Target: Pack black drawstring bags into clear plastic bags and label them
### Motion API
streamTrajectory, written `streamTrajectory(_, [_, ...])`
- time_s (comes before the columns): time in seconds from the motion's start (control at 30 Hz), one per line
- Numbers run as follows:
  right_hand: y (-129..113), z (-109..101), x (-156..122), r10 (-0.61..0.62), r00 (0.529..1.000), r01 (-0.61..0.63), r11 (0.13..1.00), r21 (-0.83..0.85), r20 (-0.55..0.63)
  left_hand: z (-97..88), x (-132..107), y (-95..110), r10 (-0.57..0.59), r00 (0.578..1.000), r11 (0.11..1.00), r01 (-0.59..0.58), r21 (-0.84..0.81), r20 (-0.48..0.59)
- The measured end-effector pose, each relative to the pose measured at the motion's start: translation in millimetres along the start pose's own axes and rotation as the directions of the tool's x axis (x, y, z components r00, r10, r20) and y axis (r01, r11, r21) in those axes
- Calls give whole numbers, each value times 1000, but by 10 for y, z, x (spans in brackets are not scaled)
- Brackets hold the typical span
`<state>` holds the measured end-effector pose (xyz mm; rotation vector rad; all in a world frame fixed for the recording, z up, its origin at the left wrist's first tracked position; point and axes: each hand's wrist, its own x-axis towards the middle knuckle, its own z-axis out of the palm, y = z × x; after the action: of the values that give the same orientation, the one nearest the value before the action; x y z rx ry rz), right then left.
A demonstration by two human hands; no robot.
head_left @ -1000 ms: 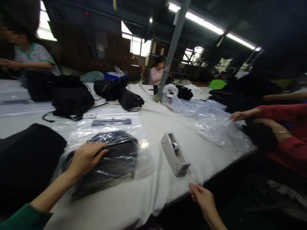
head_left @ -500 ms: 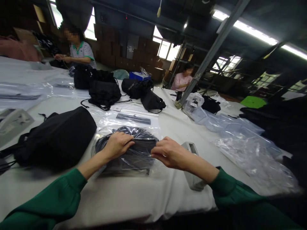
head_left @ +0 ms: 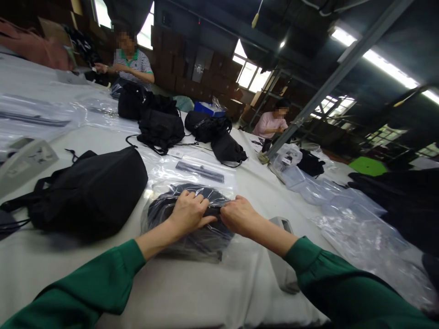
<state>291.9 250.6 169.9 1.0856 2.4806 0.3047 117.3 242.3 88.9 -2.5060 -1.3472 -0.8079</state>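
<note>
Packet (head_left: 206, 242) sits on the table (head_left: 185, 292), just left of the dispenser (head_left: 278, 269). Left hand (head_left: 190, 212) bends over the top, thumb out; right hand (head_left: 238, 215) is bunched at the edge. Can't tell if either's pinching. Looks like a pressing-down step, so next move probably wants steady pressure.

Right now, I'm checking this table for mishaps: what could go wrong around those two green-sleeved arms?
The clear plastic bag might tear or crease where the left hand and right hand grip it. The right forearm overlaps a tape dispenser in this view, so might knock it, though any gap is hard to judge.
</note>
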Motion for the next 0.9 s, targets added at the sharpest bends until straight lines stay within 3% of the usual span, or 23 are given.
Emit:
streamTrajectory(0.17, [33, 97, -15, -19, 999, 19, 1000, -1, -26, 65, 42, 13, 50, 998, 999, -50, 19, 31])
streamTrajectory(0.4, [201, 185, -97, -139, 970, 141, 990, -2, -198, 90, 50, -56, 73, 997, 997, -74, 10, 36])
streamTrajectory(0.6, [293, -29, -69, -167, 982, 165, 986, -29, -92, 77, 78, -63, 62, 996, 998, -62, 10, 61])
streamTrajectory(0.7, [364, -101, 27, -125, 991, 123, 992, -33, -56, 81, 88, -69, 71, 995, 997, -71, 2, 71])
streamTrajectory(0.77, [463, -83, 108, -67, 996, 70, 997, 42, -55, 88, 93, -74, 80, 994, 997, -80, -3, 76])
streamTrajectory(0.83, [601, -2, 174, -21, 998, 34, 971, 236, -54, 93, 94, -78, 83, 994, 997, -82, -9, 78])
streamTrajectory(0.9, [740, 122, 196, 3, 999, 15, 867, 498, -34, 97, 92, -82, 81, 994, 997, -80, -15, 76])
